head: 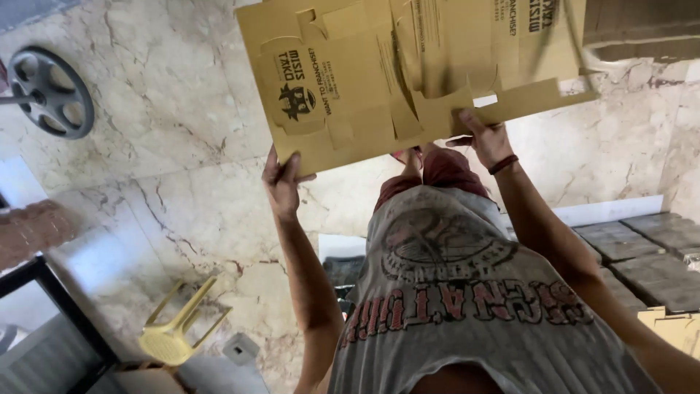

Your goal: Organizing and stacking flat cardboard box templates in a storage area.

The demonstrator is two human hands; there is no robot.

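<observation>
I hold a flat, unfolded brown cardboard box blank [379, 73] with black print out in front of me, above the marble floor. My left hand [281, 182] grips its near left corner, thumb on top. My right hand [487, 138], with a dark band at the wrist, pinches a cut flap at its near right edge. The right part of the cardboard is blurred. My grey printed sleeveless shirt [467, 306] and red shorts [445, 168] fill the lower middle of the view.
A dark weight plate [51, 91] lies on the floor at the upper left. A yellow plastic stool [179, 328] lies tipped at the lower left beside a black frame [65, 314]. Dark flat slabs [642, 248] and more cardboard [678, 328] are at the right.
</observation>
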